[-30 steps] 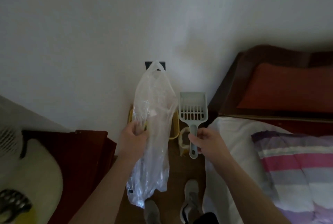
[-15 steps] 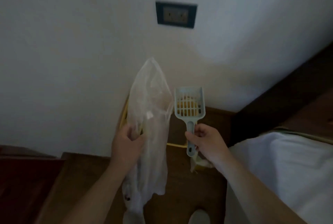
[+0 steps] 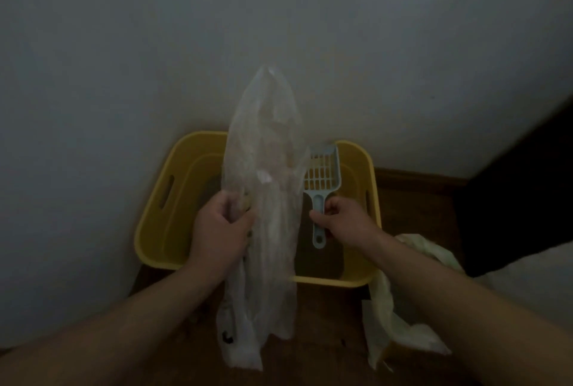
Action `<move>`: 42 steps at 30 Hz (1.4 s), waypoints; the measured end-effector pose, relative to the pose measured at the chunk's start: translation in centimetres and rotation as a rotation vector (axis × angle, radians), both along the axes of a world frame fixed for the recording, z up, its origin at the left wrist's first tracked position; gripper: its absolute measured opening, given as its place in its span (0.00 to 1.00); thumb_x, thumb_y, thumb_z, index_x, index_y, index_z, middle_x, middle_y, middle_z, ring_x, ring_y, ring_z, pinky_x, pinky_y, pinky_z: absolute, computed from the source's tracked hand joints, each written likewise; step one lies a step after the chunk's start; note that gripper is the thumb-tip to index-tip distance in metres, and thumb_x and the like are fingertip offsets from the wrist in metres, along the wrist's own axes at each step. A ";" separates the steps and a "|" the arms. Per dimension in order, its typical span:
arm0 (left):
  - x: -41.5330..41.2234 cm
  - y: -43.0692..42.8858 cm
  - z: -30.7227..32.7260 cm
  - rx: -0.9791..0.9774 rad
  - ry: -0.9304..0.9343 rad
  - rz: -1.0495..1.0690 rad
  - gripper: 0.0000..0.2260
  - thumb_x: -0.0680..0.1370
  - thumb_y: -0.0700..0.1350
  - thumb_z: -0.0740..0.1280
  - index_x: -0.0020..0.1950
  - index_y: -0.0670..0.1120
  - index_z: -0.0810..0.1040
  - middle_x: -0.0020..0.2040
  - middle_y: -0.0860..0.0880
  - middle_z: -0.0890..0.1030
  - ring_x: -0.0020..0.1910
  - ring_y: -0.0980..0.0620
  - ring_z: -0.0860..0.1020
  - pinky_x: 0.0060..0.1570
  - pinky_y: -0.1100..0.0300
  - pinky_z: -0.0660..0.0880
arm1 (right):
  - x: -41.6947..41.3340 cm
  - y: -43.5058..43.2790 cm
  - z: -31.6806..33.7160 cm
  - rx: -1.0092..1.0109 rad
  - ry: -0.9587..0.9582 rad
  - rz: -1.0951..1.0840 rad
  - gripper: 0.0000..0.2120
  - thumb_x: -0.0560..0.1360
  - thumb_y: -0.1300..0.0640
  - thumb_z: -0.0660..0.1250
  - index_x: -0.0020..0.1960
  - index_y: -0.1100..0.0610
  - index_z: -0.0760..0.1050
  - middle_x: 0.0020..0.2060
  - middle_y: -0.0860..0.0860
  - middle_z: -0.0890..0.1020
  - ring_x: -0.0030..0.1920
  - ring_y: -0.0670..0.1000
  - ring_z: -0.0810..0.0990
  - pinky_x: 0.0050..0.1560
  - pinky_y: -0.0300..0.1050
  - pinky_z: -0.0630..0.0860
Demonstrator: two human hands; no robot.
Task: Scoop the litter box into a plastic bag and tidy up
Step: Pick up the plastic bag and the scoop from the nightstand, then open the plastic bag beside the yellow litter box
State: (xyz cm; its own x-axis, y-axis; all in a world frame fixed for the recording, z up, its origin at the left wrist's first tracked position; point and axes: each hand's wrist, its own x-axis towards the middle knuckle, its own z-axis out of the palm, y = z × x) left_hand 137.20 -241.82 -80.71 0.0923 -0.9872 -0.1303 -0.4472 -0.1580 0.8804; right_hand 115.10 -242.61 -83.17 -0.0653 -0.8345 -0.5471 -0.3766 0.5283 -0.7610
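- Left hand [image 3: 221,230]: grip closed on clear bag [image 3: 263,199], fingers bunched into the film approx. mid-length. Bag top stands up above the fist, pointed, in front of the wall [image 3: 279,29]; bag tail hangs below the fist down to the floor [image 3: 412,199].
- Right hand [image 3: 344,219]: grip closed on scoop [image 3: 321,181] handle, thumb and fingers pinched round the shaft. Handle end, w/ hang hole, sticks out below the fingers. Slotted blade points away from the person, toward the wall, held over the box interior.
- Scoop blade left edge touches or overlaps the bag film; cannot tell which.
- Litter box [image 3: 164,199]: yellow tub, rounded corners, on the floor, far rim against the wall. Slot handle cut in the left wall; a second slot is partly visible on the right wall behind the right hand. Dark fill at the bottom, seen between bag and right hand; detail too dim to read.
- Both hands are over the box; bag covers the middle of the opening, scoop the right half. Left third of the opening is unobstructed.
- Pale crumpled bag [image 3: 400,317] lies on the floor just beside the box's near-right corner, under the right forearm.
- Floor: dark brown wood; matching skirting along the wall, right of the box.
- Dark furniture [image 3: 511,199] at right; white bedding [image 3: 533,280] at lower right.
- Lighting low; image soft.
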 end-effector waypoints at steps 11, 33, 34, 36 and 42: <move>-0.5 0.5 -2.8 -0.047 0.081 0.024 0.08 0.74 0.40 0.74 0.40 0.48 0.77 0.35 0.58 0.82 0.33 0.63 0.79 0.32 0.71 0.74 | 1.2 -3.8 -8.7 0.306 -0.040 -0.150 0.05 0.75 0.57 0.72 0.48 0.53 0.76 0.53 0.55 0.82 0.50 0.54 0.81 0.38 0.46 0.77; -0.3 3.0 -1.2 -0.140 0.115 0.008 0.08 0.74 0.37 0.74 0.43 0.49 0.78 0.41 0.54 0.83 0.38 0.64 0.81 0.37 0.72 0.76 | 1.3 -1.1 -5.2 -0.102 0.190 0.114 0.04 0.77 0.52 0.68 0.52 0.49 0.79 0.49 0.48 0.83 0.47 0.49 0.82 0.44 0.48 0.81; -0.2 3.5 -0.9 -0.153 0.124 -0.001 0.09 0.74 0.36 0.74 0.43 0.49 0.78 0.40 0.54 0.83 0.38 0.63 0.81 0.37 0.71 0.76 | 1.7 -0.5 -4.3 -0.182 0.123 0.112 0.04 0.77 0.50 0.68 0.50 0.47 0.80 0.46 0.47 0.84 0.45 0.48 0.83 0.45 0.51 0.82; 0.2 4.5 -0.4 -0.186 0.125 -0.010 0.10 0.73 0.36 0.74 0.42 0.49 0.78 0.38 0.54 0.83 0.36 0.61 0.81 0.36 0.68 0.76 | 2.4 0.7 -1.8 -0.304 0.007 0.088 0.07 0.79 0.48 0.66 0.50 0.49 0.82 0.42 0.47 0.86 0.43 0.48 0.85 0.44 0.52 0.83; 3.0 6.8 1.2 -0.342 0.060 0.010 0.13 0.73 0.31 0.72 0.41 0.47 0.74 0.34 0.61 0.77 0.33 0.63 0.74 0.34 0.73 0.70 | 4.3 3.5 5.4 -0.529 -0.290 0.039 0.11 0.82 0.58 0.60 0.44 0.53 0.78 0.34 0.47 0.83 0.31 0.47 0.79 0.32 0.39 0.74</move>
State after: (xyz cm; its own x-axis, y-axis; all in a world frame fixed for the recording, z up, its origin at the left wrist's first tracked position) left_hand 140.19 -235.02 -79.54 0.1048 -0.9737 0.2022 -0.3934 0.1462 0.9077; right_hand 119.36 -239.15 -77.80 0.0605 -0.9970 -0.0480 -0.1257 0.0401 -0.9913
